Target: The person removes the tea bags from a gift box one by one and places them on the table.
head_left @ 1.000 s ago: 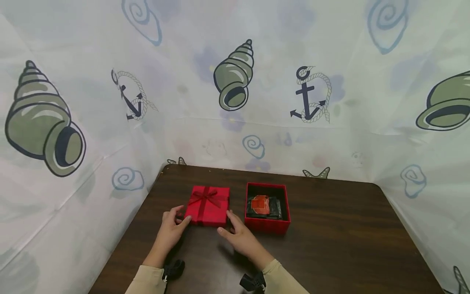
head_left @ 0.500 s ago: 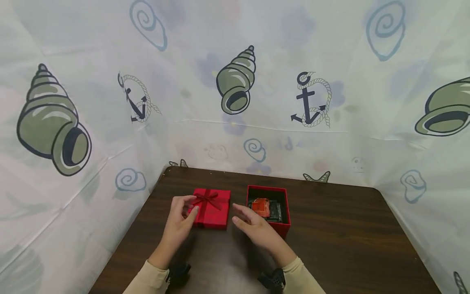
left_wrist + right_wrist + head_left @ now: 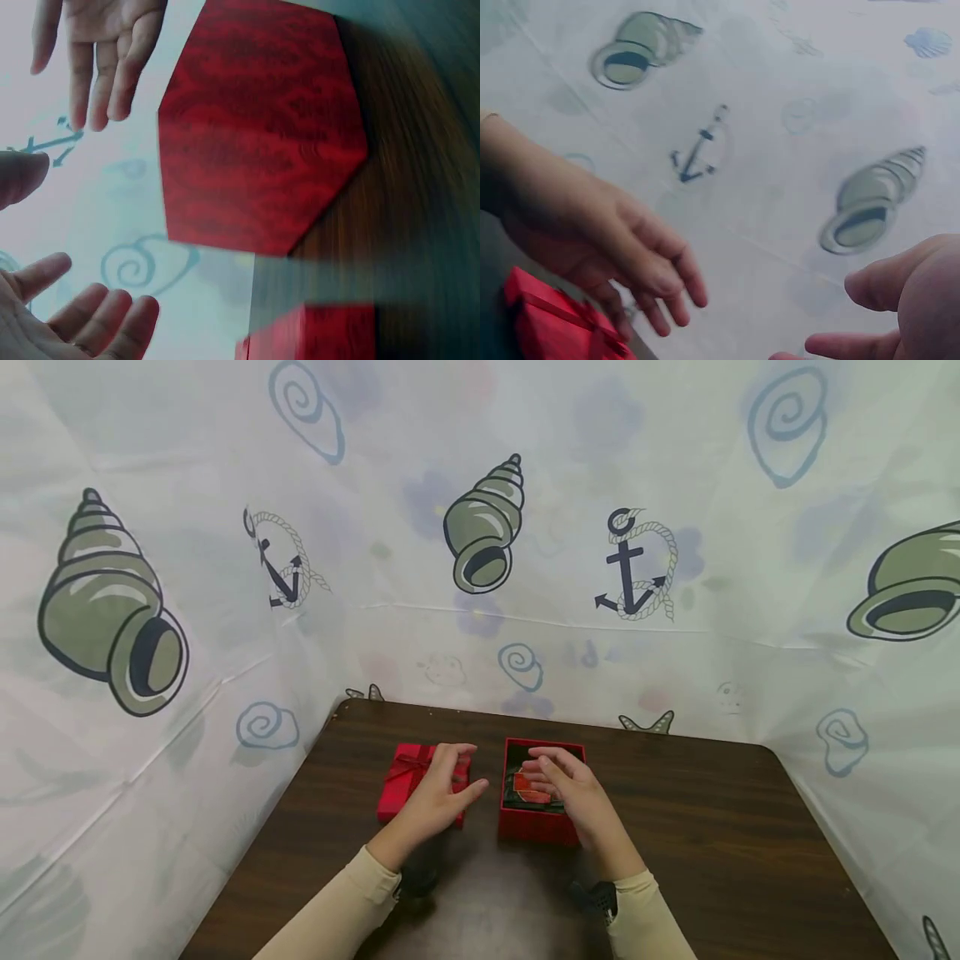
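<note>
A red box (image 3: 538,827) without its lid stands on the table, dark inside, with black packets and an orange packet (image 3: 529,787) in it. Left of it lies the red lid (image 3: 397,789) with a ribbon bow, partly covered by my left hand (image 3: 435,797). That hand is raised over the lid's right side, fingers spread, holding nothing. My right hand (image 3: 588,802) hovers above the box's right part, fingers extended and holding nothing; it hides part of the contents. In the left wrist view the box's patterned side (image 3: 262,135) shows large, with the lid (image 3: 330,334) at the bottom.
The dark wooden table (image 3: 712,843) extends to the right of the box. A pale cloth backdrop (image 3: 562,668) printed with shells and anchors hangs behind the table and at both sides.
Both hands have left the lid's sides. My left hand has risen and moved right across the lid, and my right hand has moved right over the box. Lid and box stay put.
</note>
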A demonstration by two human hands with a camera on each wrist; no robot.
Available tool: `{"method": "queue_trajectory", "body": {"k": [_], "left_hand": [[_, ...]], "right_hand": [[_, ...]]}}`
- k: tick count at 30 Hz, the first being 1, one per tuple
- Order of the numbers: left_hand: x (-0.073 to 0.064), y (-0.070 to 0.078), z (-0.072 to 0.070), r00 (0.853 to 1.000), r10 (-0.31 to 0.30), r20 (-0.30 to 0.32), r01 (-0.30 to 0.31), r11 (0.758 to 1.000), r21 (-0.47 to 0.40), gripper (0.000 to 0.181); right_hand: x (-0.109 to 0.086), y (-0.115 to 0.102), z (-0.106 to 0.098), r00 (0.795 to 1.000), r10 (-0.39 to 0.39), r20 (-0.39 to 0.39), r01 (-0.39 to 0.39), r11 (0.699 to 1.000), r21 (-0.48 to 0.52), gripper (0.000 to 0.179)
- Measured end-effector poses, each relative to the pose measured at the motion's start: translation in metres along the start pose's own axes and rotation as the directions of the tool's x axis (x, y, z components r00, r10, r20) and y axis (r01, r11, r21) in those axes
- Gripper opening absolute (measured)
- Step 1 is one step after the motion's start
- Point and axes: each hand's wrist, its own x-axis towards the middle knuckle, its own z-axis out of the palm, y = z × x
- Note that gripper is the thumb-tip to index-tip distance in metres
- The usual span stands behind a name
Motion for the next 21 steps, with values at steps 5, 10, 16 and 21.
{"method": "queue_trajectory", "body": {"k": [5, 10, 16, 21], "left_hand": [[0.016, 0.005, 0.023, 0.998, -0.010, 0.061, 0.008, 1.000, 0.023, 0.084], [0.031, 0.010, 0.045, 0.994, -0.039, 0.102, 0.033, 0.998, 0.062, 0.109], [0.040, 0.004, 0.067, 0.993, -0.067, 0.098, 0.060, 0.996, 0.070, 0.128], [0.038, -0.006, 0.080, 0.994, -0.090, 0.061, 0.085, 0.993, 0.083, 0.130]], "right_hand": [[0.008, 0.004, -0.019, 0.997, 0.018, -0.073, -0.017, 1.000, 0.023, 0.050], [0.017, 0.017, -0.027, 0.988, 0.034, -0.153, -0.026, 0.998, 0.056, 0.046], [0.023, 0.026, -0.025, 0.976, 0.070, -0.204, -0.055, 0.995, 0.082, 0.043], [0.023, 0.027, -0.024, 0.978, 0.110, -0.176, -0.097, 0.992, 0.079, 0.047]]}}
